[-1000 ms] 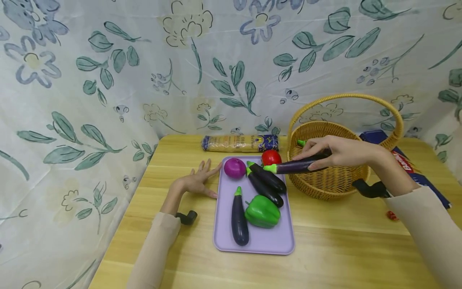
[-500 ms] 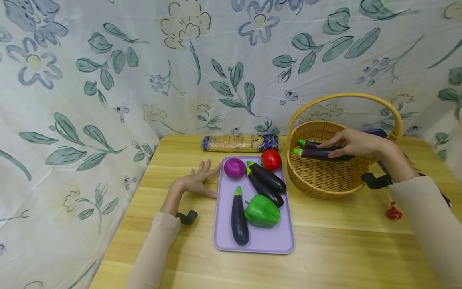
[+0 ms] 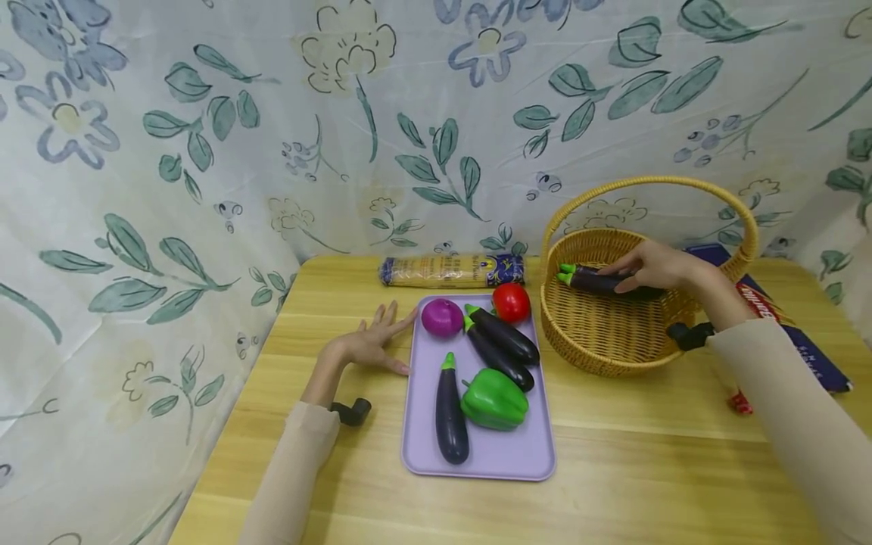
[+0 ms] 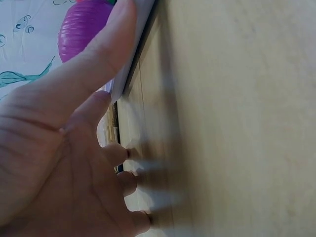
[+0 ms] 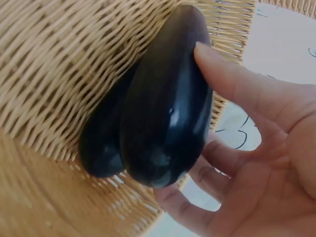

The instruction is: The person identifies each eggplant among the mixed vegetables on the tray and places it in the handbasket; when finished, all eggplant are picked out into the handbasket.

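Note:
Inside the wicker basket (image 3: 613, 341), my right hand (image 3: 657, 266) holds an eggplant (image 5: 165, 108) between thumb and fingers. A second eggplant (image 5: 103, 133) lies right alongside it, against the woven wall. Both green stems point left in the head view. My left hand (image 3: 368, 344) is spread on the table, its thumb and index finger touching the left rim of the lilac tray (image 3: 504, 458). On that tray are a purple onion (image 3: 442, 317), a tomato (image 3: 511, 303), a green bell pepper (image 3: 495, 399), one eggplant (image 3: 453, 416) and two more eggplants (image 3: 502, 344) lying together.
A pasta packet (image 3: 453, 271) lies behind the tray, along the back edge of the table (image 3: 613, 469). The basket's tall handle (image 3: 650, 180) arches over the right hand. A dark blue package (image 3: 790, 325) is to the right, partly behind the arm, with a small red item (image 3: 740, 403) nearby.
My right hand has carried the eggplant rightward from above the tray's edge into the basket and lowered it beside the other one. The left hand and tray have stayed put.

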{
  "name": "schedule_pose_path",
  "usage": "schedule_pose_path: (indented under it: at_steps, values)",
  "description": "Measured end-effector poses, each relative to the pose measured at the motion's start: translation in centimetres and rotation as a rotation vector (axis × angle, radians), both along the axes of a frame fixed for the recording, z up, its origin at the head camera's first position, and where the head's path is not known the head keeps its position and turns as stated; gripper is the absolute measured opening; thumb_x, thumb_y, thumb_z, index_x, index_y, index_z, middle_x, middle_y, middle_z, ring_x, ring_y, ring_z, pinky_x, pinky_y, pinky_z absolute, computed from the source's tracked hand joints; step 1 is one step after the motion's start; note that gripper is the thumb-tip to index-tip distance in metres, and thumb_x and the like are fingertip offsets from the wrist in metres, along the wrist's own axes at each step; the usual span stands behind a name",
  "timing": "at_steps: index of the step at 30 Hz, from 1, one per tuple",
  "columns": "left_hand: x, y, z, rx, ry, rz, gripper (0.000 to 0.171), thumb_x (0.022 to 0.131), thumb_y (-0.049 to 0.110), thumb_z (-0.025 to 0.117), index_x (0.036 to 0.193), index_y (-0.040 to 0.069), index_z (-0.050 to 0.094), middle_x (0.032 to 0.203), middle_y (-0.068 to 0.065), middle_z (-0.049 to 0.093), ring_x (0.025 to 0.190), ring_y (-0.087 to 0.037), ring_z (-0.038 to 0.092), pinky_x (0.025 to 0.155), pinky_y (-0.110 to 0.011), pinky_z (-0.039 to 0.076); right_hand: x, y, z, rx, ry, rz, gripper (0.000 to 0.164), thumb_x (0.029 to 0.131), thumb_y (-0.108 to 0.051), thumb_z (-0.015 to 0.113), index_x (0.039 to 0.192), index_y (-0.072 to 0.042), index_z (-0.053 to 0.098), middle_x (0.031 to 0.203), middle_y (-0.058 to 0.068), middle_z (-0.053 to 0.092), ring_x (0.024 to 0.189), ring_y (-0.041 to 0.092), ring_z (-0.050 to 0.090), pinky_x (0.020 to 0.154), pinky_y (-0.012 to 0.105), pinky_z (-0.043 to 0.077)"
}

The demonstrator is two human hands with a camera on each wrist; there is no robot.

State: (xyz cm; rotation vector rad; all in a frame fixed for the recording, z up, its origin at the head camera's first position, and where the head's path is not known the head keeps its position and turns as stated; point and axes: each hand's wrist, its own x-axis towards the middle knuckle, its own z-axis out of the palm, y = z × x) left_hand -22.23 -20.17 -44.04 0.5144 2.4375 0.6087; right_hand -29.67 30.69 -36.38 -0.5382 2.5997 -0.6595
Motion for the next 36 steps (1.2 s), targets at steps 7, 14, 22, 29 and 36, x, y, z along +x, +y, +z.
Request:
schedule_pose_path:
  at_steps: [7, 14, 22, 29, 36]
  values:
    - [0.1, 0.0, 0.0, -0.010, 0.004, -0.003, 0.108, 0.078, 0.053, 0.074, 0.153, 0.040, -0.002, 0.159, -0.016, -0.025, 0.146, -0.036, -0.025, 0.117, -0.064, -0.011, -0.6, -0.8, -0.3, 0.037, -0.014, 0.002, 0.042, 0.082, -0.012, 0.075, 0.122, -0.003, 0.066, 0.128, 0.033, 0.057, 0.114, 0.049, 0.054, 0.066, 0.036, 0.053]
    - [0.1, 0.1, -0.2, -0.007, 0.007, -0.005, 0.108, 0.077, 0.053, 0.074, 0.153, 0.040, -0.003, 0.159, -0.016, -0.025, 0.146, -0.037, -0.025, 0.116, -0.064, -0.012, -0.7, -1.0, -0.2, 0.065, -0.022, -0.008, 0.044, 0.077, -0.010, 0.079, 0.119, -0.002, 0.068, 0.127, 0.033, 0.057, 0.113, 0.049, 0.055, 0.075, 0.042, 0.057]
    - [0.0, 0.1, -0.2, -0.011, 0.008, -0.010, 0.108, 0.078, 0.054, 0.073, 0.153, 0.039, -0.003, 0.159, -0.017, -0.026, 0.146, -0.037, -0.026, 0.116, -0.065, -0.012, -0.6, -1.1, -0.8, 0.095, 0.024, -0.045, 0.044, 0.072, -0.014, 0.083, 0.114, -0.006, 0.072, 0.116, 0.027, 0.065, 0.104, 0.041, 0.060, 0.071, 0.040, 0.056]
    - [0.1, 0.0, -0.3, -0.010, 0.007, -0.010, 0.108, 0.077, 0.055, 0.073, 0.153, 0.040, -0.003, 0.158, -0.017, -0.026, 0.146, -0.037, -0.026, 0.116, -0.065, -0.012, -0.5, -1.5, -1.0, 0.101, 0.045, -0.036, 0.038, 0.072, -0.009, 0.083, 0.108, -0.005, 0.074, 0.106, 0.023, 0.069, 0.094, 0.033, 0.064, 0.069, 0.038, 0.056]
    - [0.1, 0.0, -0.3, -0.005, 0.016, -0.010, 0.107, 0.078, 0.054, 0.073, 0.154, 0.039, -0.002, 0.159, -0.017, -0.025, 0.146, -0.037, -0.025, 0.116, -0.065, -0.012, -0.6, -1.5, -1.0, 0.093, 0.055, -0.027, 0.037, 0.071, -0.006, 0.083, 0.106, -0.004, 0.075, 0.105, 0.024, 0.069, 0.091, 0.032, 0.065, 0.072, 0.042, 0.057]
